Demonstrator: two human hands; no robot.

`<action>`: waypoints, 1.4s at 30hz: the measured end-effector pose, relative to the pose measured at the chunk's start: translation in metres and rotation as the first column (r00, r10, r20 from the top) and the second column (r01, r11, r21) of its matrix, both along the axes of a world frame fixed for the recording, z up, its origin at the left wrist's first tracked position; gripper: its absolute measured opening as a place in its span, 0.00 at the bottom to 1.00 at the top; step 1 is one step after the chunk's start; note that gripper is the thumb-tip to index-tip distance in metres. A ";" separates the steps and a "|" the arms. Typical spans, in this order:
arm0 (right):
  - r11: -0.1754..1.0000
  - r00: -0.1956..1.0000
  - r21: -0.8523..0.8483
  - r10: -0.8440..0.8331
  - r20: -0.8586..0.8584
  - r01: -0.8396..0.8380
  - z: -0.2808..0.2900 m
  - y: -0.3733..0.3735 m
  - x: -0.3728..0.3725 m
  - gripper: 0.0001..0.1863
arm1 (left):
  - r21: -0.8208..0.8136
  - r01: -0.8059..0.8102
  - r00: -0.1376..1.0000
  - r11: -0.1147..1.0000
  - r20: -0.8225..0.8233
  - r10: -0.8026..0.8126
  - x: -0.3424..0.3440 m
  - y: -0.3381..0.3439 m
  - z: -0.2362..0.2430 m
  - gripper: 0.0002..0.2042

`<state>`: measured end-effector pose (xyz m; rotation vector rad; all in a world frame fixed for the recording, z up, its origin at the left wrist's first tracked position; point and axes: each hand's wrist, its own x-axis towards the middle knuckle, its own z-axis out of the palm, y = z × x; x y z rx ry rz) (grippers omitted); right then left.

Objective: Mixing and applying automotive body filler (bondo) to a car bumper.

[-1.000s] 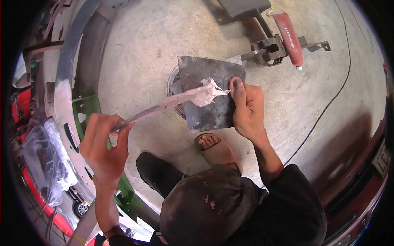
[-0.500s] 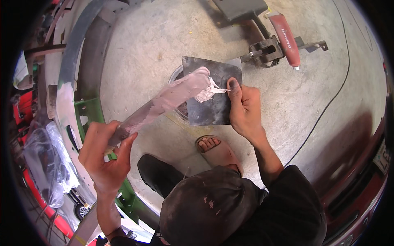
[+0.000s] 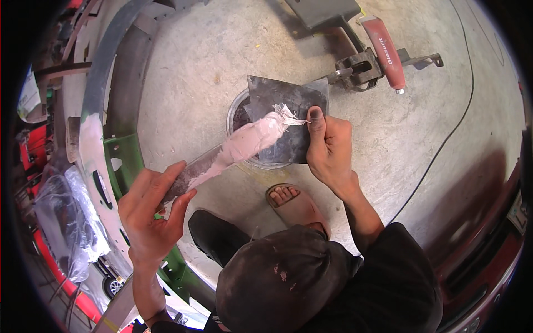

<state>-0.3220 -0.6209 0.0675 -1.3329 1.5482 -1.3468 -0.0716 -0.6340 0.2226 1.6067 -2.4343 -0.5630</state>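
Observation:
My left hand (image 3: 152,213) is closed around the near end of a long flat putty knife (image 3: 191,171). Pale pink putty (image 3: 252,139) thickly coats much of the blade's far part. In my right hand (image 3: 330,144) is a dark, thin, flat plate (image 3: 288,97), gripped at its right edge with the thumb on top. White paste (image 3: 286,115) lies on the plate by the thumb, touching the putty at the knife's tip. Below the plate stands a round metal can (image 3: 232,114) with dark contents, mostly hidden by plate and knife.
Beyond the plate, a red tube (image 3: 385,53) rests on a metal stand (image 3: 363,69). A black cable (image 3: 444,141) runs along the concrete floor. To the left curves a long panel (image 3: 91,139) with green parts and clear plastic wrap (image 3: 61,222). A dark red car front (image 3: 483,266) is at right.
The putty knife's tip has slid down and back on the plate, and its blade now carries a thicker, paler layer. My left hand has shifted slightly right and down.

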 end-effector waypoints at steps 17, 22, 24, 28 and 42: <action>1.000 0.996 0.021 -0.011 0.088 0.009 0.000 -0.004 0.000 0.28 | 0.215 -0.003 0.989 0.977 -0.146 0.035 0.018 0.004 -0.001 0.06; 0.997 0.981 0.059 -0.058 0.185 0.048 0.004 -0.001 -0.003 0.28 | 0.321 -0.048 0.967 0.946 -0.221 0.124 0.020 0.008 0.014 0.08; 0.996 0.975 0.052 -0.076 0.206 0.067 0.004 -0.002 -0.006 0.28 | 0.343 -0.062 0.960 0.937 -0.235 0.149 0.023 0.006 0.019 0.10; 0.986 0.974 0.064 -0.164 0.159 0.156 0.001 0.006 -0.023 0.25 | 0.331 -0.034 0.955 0.943 -0.269 0.129 0.040 -0.005 0.019 0.16; 0.862 0.767 0.118 -0.494 0.409 0.493 -0.002 0.000 -0.036 0.25 | 0.001 0.376 0.758 0.927 0.575 -0.308 -0.047 -0.035 -0.049 0.03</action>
